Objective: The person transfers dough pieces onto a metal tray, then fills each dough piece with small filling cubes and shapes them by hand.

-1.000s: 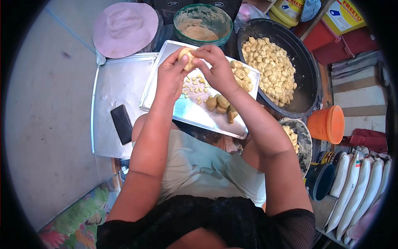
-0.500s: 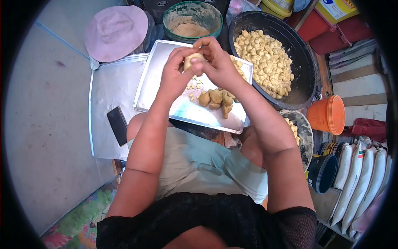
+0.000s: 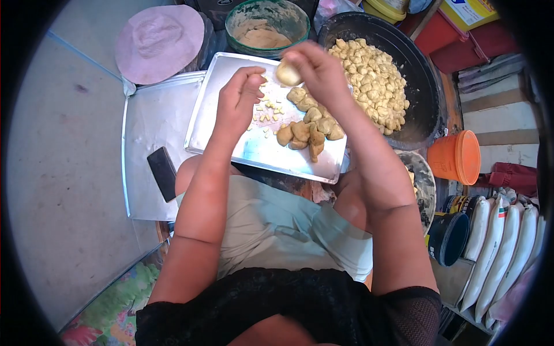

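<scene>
While the right hand (image 3: pixel 317 70), blurred, pinches one dough ball (image 3: pixel 287 74), the left hand (image 3: pixel 238 95) hovers beside it, fingers curled, its grip unclear. Under both hands: one tray (image 3: pixel 209 115). Right of the right hand: one black tub (image 3: pixel 424 86).

the tray (image 3: pixel 271 155) (dough lumps (image 3: pixel 299 131) on it) lies between phone (image 3: pixel 162 173) and basin (image 3: pixel 424 86).
</scene>
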